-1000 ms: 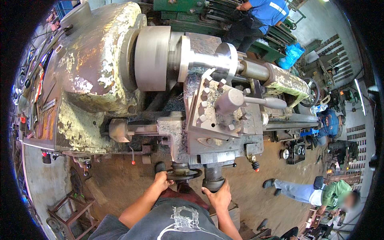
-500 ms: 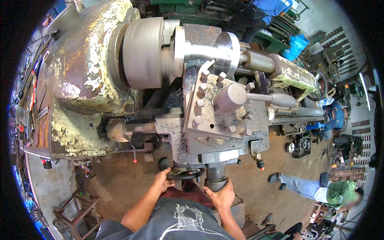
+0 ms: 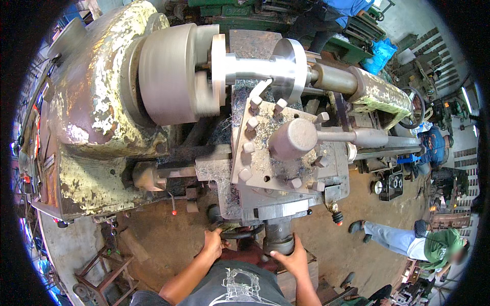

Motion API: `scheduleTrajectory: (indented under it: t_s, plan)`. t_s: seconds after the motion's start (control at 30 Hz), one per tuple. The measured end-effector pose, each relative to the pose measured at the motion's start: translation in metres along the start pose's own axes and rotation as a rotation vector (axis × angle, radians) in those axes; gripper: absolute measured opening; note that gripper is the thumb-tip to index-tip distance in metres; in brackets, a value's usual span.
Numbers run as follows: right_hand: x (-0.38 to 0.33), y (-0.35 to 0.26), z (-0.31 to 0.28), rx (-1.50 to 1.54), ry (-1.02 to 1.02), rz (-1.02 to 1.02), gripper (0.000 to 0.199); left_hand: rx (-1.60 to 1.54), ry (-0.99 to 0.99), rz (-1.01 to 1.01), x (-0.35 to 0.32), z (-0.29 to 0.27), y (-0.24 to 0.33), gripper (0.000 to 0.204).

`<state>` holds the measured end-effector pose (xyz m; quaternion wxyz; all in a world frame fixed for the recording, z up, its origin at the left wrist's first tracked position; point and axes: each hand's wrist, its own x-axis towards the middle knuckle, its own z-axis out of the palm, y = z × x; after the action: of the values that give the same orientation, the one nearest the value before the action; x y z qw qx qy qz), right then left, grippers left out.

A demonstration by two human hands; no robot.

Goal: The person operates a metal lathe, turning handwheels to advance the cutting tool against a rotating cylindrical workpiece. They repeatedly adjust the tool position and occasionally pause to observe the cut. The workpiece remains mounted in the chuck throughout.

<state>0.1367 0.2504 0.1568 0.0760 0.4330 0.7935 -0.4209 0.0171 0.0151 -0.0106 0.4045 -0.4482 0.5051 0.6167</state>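
Observation:
My left hand (image 3: 214, 246) is closed at the rim of a dark handwheel (image 3: 240, 235) on the front of a lathe. My right hand (image 3: 292, 257) wraps round a dark cylindrical collar knob (image 3: 280, 246) below the cross slide, thumb on the near side. Above my hands, a tool post (image 3: 293, 140) with square-headed bolts and a long lever carries a cutting tool (image 3: 261, 88). Its tip is at a shiny flanged metal shaft (image 3: 255, 69). That shaft runs between the motion-blurred chuck (image 3: 171, 76) and the tailstock (image 3: 375, 92). Curly metal chips lie around the tool post.
The headstock (image 3: 97, 81) with peeling paint fills the left. A red-tipped lever (image 3: 174, 204) hangs below the bed. A metal frame stand (image 3: 107, 270) is at lower left. A person in green (image 3: 441, 250) is at right; another in blue (image 3: 347, 10) stands behind the lathe.
The view has shifted slightly, so the lathe sits a little differently. My left hand's grip on the handwheel has changed, fingers now more curled. My right hand stays on the knob. The chuck is blurred in both.

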Motion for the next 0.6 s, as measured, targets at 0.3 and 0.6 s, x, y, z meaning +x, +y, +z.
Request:
scheduleTrajectory:
  t_s: [0.3, 0.6]
  plan:
    - [-0.009, -0.022, 0.016, -0.111, 0.117, 0.015, 0.118, -0.032, -0.048, -0.049, 0.000, -0.004, 0.009, 0.014]
    - [-0.002, -0.001, 0.017, 0.059, 0.069, 0.016, 0.107, -0.071, 0.033, -0.041, -0.009, -0.002, 0.016, 0.014]
